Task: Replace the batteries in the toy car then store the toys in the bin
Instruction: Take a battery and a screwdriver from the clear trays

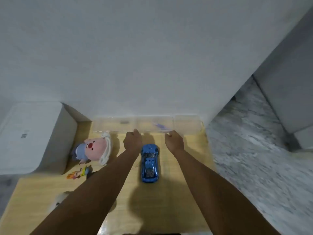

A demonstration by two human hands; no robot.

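Blue toy car [149, 162], pink plush pig [92, 148], clear bin [147, 124], pale wood table [177, 192]

Dim, flat, cool-toned indoor light. Soft dark shadows of the forearms fall on the wooden table [169, 200], beyond the left hand [133, 140] and beside the blue toy car [149, 162], indicating a source above and behind the viewer. The frame is soft overall. Wide-angle distortion bends the wall [152, 56] and floor [254, 158] lines near the edges. The clear plastic bin [186, 126] shows a faint glare streak along its rim.
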